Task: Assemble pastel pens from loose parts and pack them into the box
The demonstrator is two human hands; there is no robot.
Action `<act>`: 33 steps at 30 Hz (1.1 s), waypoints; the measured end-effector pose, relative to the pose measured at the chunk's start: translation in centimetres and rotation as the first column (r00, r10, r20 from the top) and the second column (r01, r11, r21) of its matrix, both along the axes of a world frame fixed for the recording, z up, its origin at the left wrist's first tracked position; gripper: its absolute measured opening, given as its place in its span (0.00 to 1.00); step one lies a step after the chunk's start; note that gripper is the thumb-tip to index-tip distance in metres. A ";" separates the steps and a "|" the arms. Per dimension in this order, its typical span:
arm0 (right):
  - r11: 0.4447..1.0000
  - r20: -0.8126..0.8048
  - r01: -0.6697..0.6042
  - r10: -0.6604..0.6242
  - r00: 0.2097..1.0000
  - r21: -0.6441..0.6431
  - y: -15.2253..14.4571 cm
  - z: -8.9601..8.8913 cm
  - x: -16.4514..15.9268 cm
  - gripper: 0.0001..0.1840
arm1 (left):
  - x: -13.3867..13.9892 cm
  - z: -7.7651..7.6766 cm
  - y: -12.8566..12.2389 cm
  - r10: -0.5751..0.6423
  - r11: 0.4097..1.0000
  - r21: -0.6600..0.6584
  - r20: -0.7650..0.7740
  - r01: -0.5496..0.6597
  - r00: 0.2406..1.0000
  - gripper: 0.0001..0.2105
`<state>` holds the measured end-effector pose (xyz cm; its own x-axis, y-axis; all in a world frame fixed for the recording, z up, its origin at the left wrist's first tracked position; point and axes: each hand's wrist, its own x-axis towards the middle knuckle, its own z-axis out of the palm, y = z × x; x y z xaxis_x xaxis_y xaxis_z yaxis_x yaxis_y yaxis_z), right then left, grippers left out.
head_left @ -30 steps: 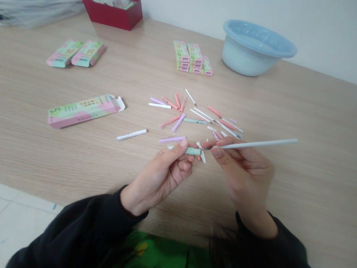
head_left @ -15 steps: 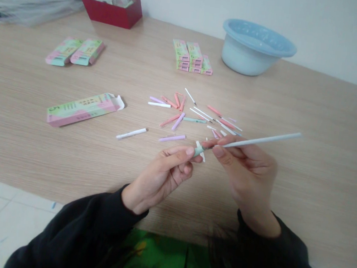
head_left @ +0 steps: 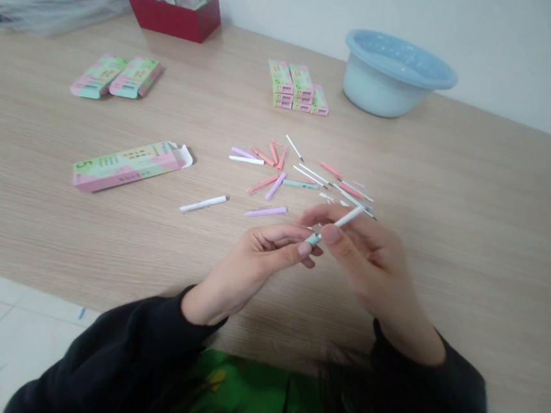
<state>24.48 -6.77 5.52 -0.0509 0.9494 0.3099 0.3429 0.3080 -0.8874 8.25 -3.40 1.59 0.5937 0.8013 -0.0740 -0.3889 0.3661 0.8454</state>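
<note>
Both hands [head_left: 319,262] meet — fingers [head_left: 306,248] pinched together, tip to tip.

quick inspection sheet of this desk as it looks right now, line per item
surface: wooden table, light grain, bearing everything listed.
job's things: a white pen stick and a pale green cap piece, pinched end to end between the two hands.
clutter: loose pen parts in pink, purple, white and green; an open long box; two flat boxes far left; stacked boxes; blue basin; red tray with clear plastic in it.
grippers: left hand pinches the cap piece; right hand pinches the stick.
cables: nothing seen.
surroundings: white wall behind, tiled floor at lower left, black sleeves.
</note>
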 end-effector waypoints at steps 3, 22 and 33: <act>0.997 0.059 0.015 -0.020 0.998 0.081 0.0 0.3 0.3 0.10 | -0.2 0.0 0.1 -0.005 1.000 -0.008 -0.022 0.005 1.000 0.07; 0.984 -0.160 -0.059 0.032 0.987 -0.169 1.6 -2.6 0.8 0.16 | -1.0 0.7 0.7 -0.124 0.991 0.052 -0.006 0.124 0.992 0.10; 0.953 -0.206 -0.192 0.144 0.968 -0.234 1.7 -3.4 -0.8 0.19 | -2.2 0.7 1.5 -0.139 0.987 0.050 -0.171 0.150 0.975 0.19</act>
<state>23.67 -5.10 2.10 -0.1809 0.9800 0.0824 0.1289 0.1067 -0.9859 6.06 -1.95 2.30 0.6870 0.7142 -0.1339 -0.1876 0.3524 0.9169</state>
